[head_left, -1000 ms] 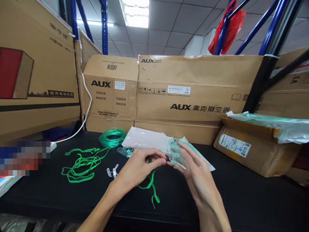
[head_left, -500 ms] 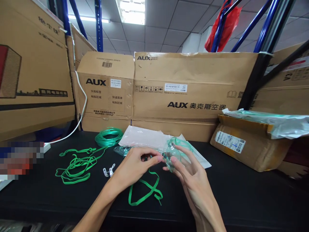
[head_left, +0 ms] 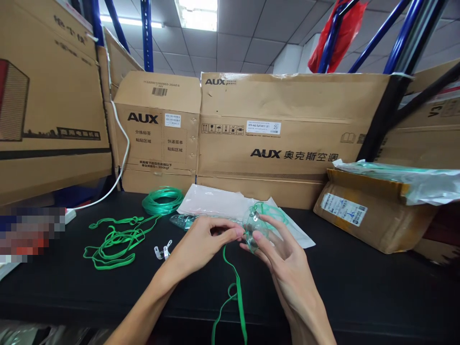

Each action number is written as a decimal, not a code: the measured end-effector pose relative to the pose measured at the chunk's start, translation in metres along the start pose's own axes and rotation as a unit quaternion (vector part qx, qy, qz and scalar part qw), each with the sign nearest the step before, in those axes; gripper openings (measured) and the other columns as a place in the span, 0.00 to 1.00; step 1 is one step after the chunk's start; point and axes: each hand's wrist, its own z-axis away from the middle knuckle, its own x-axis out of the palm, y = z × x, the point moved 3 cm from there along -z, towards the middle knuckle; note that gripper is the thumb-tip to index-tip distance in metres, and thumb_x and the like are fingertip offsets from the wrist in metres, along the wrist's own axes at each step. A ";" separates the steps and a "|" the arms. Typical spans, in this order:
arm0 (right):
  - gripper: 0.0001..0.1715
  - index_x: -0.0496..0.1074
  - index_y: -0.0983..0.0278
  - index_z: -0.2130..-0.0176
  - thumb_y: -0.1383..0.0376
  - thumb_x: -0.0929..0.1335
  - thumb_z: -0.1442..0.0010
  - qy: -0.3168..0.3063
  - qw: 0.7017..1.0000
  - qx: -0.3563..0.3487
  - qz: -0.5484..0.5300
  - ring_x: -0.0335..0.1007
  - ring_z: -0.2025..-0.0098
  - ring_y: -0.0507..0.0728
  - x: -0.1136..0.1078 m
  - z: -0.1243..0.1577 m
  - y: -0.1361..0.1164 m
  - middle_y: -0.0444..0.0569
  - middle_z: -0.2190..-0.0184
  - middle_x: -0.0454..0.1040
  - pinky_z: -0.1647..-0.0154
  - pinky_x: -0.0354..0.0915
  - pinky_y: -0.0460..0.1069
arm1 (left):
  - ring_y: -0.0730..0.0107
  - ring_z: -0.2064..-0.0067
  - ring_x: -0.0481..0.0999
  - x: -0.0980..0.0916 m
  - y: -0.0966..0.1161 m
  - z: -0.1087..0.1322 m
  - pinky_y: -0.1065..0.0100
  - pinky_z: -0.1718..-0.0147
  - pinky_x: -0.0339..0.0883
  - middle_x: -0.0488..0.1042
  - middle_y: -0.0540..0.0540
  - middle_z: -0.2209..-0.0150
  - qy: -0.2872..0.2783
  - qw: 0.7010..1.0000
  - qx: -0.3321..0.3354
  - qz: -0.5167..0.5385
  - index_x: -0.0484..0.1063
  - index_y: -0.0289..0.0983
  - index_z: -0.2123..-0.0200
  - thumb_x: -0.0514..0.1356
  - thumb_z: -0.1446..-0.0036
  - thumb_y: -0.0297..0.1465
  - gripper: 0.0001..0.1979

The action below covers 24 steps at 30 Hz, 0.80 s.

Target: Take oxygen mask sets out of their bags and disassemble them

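My right hand is closed around a clear greenish oxygen mask, its fingers and thumb on either side of the shell. A small metal nose clip shows on the mask's upper part. My left hand pinches at the mask's left edge, on the end of a green elastic strap. From these fingertips the strap hangs down past the table's front edge. Exactly how the strap meets the mask is hidden by the fingers. Beside my left wrist lie small metal clips.
More green straps lie tangled on the left of the black table. Behind them sits coiled green tubing. White packets lie beyond my hands. An opened cardboard box stands at right, and large cartons wall the back.
The green strap, which lay looped on the table, now hangs down over the front edge. My hands and the mask stay nearly in place; the view has shifted slightly.
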 end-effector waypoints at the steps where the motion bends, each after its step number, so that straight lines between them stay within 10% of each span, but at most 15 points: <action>1: 0.26 0.72 0.56 0.46 0.56 0.76 0.41 0.000 1.000 0.000 0.003 0.82 0.53 0.63 0.000 0.000 0.001 0.48 0.54 0.82 0.50 0.79 0.59 | 0.61 0.57 0.80 0.001 -0.001 0.000 0.67 0.54 0.69 0.84 0.47 0.62 -0.004 1.000 0.000 0.008 0.84 0.37 0.58 0.61 0.33 0.39 0.14; 15: 0.29 0.73 0.55 0.41 0.54 0.76 0.40 -0.015 0.999 0.014 0.039 0.84 0.58 0.59 0.002 0.003 0.003 0.50 0.43 0.78 0.47 0.78 0.57 | 0.58 0.55 0.81 -0.001 0.000 0.001 0.65 0.53 0.68 0.85 0.48 0.61 -0.022 1.000 -0.018 0.011 0.85 0.39 0.58 0.63 0.35 0.39 0.13; 19: 0.31 0.72 0.53 0.39 0.53 0.75 0.40 0.006 0.994 -0.025 0.103 0.77 0.43 0.64 0.000 0.004 0.002 0.50 0.40 0.76 0.45 0.76 0.58 | 0.61 0.57 0.80 0.000 -0.001 0.000 0.67 0.55 0.67 0.85 0.48 0.63 -0.007 1.000 -0.011 0.004 0.85 0.37 0.63 0.63 0.35 0.39 0.13; 24: 0.13 0.81 0.50 0.52 0.56 0.73 0.38 0.020 0.964 -0.137 0.225 0.68 0.37 0.66 0.002 0.007 -0.004 0.48 0.40 0.73 0.47 0.75 0.58 | 0.61 0.58 0.79 -0.001 -0.001 0.000 0.67 0.56 0.67 0.84 0.48 0.63 -0.003 1.000 -0.005 -0.002 0.84 0.37 0.64 0.62 0.34 0.40 0.15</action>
